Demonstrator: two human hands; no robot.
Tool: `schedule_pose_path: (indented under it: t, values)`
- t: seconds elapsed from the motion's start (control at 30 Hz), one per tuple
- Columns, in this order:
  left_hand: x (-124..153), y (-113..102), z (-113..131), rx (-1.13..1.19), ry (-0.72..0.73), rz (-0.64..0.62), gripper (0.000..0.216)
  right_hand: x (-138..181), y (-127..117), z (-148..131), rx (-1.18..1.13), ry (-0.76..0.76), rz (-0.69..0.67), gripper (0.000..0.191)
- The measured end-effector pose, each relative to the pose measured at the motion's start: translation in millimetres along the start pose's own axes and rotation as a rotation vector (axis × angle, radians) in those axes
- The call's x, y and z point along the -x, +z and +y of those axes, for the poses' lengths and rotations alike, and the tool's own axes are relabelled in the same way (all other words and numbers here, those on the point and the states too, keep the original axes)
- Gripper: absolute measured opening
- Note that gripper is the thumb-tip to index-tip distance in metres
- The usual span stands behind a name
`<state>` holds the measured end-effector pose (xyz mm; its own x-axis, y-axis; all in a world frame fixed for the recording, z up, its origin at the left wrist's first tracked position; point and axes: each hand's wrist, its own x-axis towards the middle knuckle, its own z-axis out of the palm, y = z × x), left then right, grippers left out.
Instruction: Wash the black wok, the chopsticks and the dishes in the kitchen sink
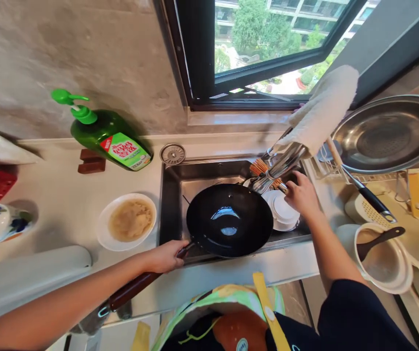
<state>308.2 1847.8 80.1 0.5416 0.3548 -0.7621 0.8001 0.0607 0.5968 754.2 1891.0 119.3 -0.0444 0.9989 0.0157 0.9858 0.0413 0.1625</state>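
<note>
**Left hand on the wok, right hand at the brush**

My hands are well apart, with the black wok between them at 12 o'clock, over the steel sink. My left hand is clamped around the wok's wooden handle just where it meets the pan, and the handle runs back towards 8 o'clock. The inside of the wok looks dark and glossy.

My right hand is at 1 o'clock, by an orange-bristled brush. The chrome faucet crosses in front of the brush, so I can't tell whether my fingers are closed on it. Below that hand, a white bowl sits upside down in the sink, and a white towel lies draped above the faucet.

At 11 o'clock, a green bottle of dish soap stands on the counter near a round drain strainer. Closer in, at 10 o'clock, is a white plate holding beige mush. At 2 o'clock there's a steel colander, and at 3 o'clock a white pot with a dark ladle in it.
</note>
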Motion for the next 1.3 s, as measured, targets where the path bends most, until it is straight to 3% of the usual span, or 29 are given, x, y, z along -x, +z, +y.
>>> schedule_pose_path:
  t: [0.13, 0.33, 0.57, 0.73, 0.8, 1.0, 1.07, 1.13, 1.23, 1.3]
  values:
    - [-21.8, -2.1, -20.0, -0.253, 0.09, 0.13, 0.03, -22.2, 19.0, 1.0, -0.07, -0.028, 0.008, 0.034]
    - [-48.2, 3.9, -41.8, -0.25, 0.06, 0.166, 0.024, -35.0, 24.1, -1.3, -0.058, -0.014, 0.021, 0.038]
    - [-70.9, 22.5, -60.6, -0.334, 0.024, 0.225, 0.021, -20.8, 30.1, -11.0, -0.07, -0.033, 0.023, 0.038]
    - [-79.1, 35.1, -69.8, -0.396, -0.037, 0.268, 0.023, 2.0, 32.9, -50.0, -0.106, 0.057, 0.065, 0.04]
    - [-78.5, 37.1, -67.4, -0.414, -0.062, 0.277, 0.024, 15.7, 36.4, -72.2, -0.132, 0.092, -0.014, 0.037]
    - [-70.6, 37.9, -52.6, -0.477, -0.193, 0.309, 0.032, 48.4, 53.8, -117.2, -0.172, 0.233, -0.511, 0.027]
    - [-68.1, 38.3, -47.8, -0.508, -0.223, 0.418, 0.035, 53.0, 57.8, -119.7, -0.178, 0.279, -0.575, 0.026]
    - [-66.8, 38.9, -42.1, -0.522, -0.214, 0.611, 0.036, 55.6, 60.1, -118.2, -0.198, 0.287, -0.612, 0.025]
    - [-69.4, 41.2, -31.3, -0.379, -0.051, 0.873, 0.026, 58.3, 61.7, -115.6, -0.237, 0.269, -0.664, 0.026]
    - [-73.9, 44.3, -23.6, -0.242, 0.082, 0.922, 0.018, 60.1, 63.0, -116.6, -0.249, 0.252, -0.684, 0.027]
